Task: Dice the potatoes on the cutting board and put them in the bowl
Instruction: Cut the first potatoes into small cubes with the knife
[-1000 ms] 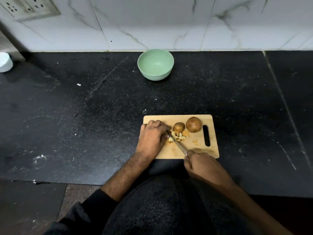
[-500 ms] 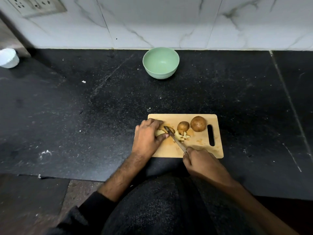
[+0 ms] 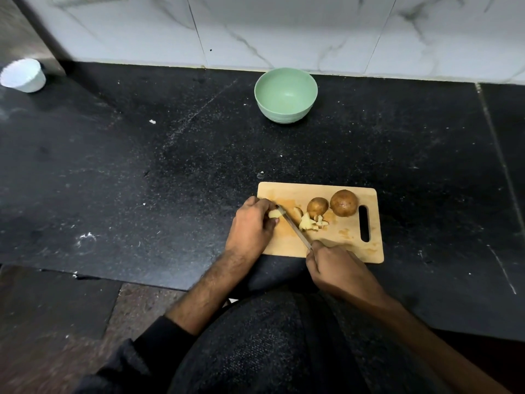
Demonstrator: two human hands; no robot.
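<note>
Head view: the left hand (image 3: 251, 224) has drawn a pale potato piece (image 3: 275, 214) leftward, away from the cut pieces (image 3: 311, 223), and pinches it on the cutting board (image 3: 348, 237). The right hand (image 3: 333, 265) stays closed around the knife (image 3: 294, 230), blade against that piece. Two whole potatoes (image 3: 343, 202) remain on the board. The green bowl (image 3: 285, 93) stands well apart, by the wall.

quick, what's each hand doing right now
Left hand: holding a potato piece on the board.
Right hand: gripping the knife.
</note>
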